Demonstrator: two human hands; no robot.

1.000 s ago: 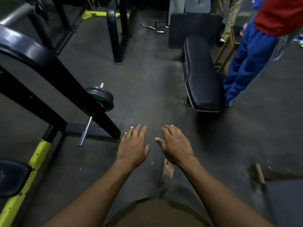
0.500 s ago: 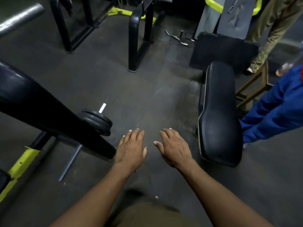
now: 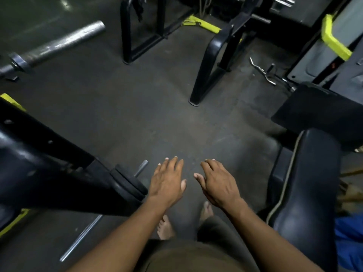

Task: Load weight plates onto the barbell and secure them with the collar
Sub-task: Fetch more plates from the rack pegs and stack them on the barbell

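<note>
Two weight plates (image 3: 128, 185) on barbell (image 3: 82, 235), two empty hands

Left hand (image 3: 167, 183) and right hand (image 3: 218, 185) held out palm-down over the dark floor (image 3: 137, 114), fingers relaxed, holding nothing — thumbs near each other, not touching. Just left of the left hand: stacked weight plates (image 3: 127, 183) on a thin bar (image 3: 82, 236), partly under a black frame beam (image 3: 49, 163). Right of the right hand — padded bench (image 3: 306, 193).

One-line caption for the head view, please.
Both hands, left and right, held open and empty above the gym floor, beside a small bar already carrying plates.
</note>
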